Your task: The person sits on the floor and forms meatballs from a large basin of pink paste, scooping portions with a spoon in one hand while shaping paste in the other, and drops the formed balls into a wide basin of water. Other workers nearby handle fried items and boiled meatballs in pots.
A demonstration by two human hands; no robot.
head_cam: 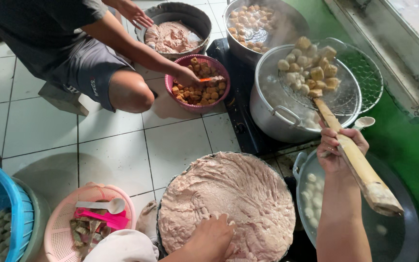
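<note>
My right hand (336, 148) grips the bamboo handle (360, 167) of a wire skimmer (345, 97), along with a small white spoon (363, 122). The skimmer holds several pale meatballs and tofu pieces (309, 65) above a steel pot (277, 114). My left hand (212, 238) presses into the pinkish meat paste (229, 199) in a wide basin at the bottom centre. A pan of water with several white balls (311, 199) lies under my right forearm.
A squatting person reaches a hand (188, 77) into a pink bowl of fried tofu (200, 87). Behind are a basin of paste (173, 36) and a pot of floating balls (250, 22). A pink basket with a spoon (93, 218) and a blue basket (1, 213) sit left.
</note>
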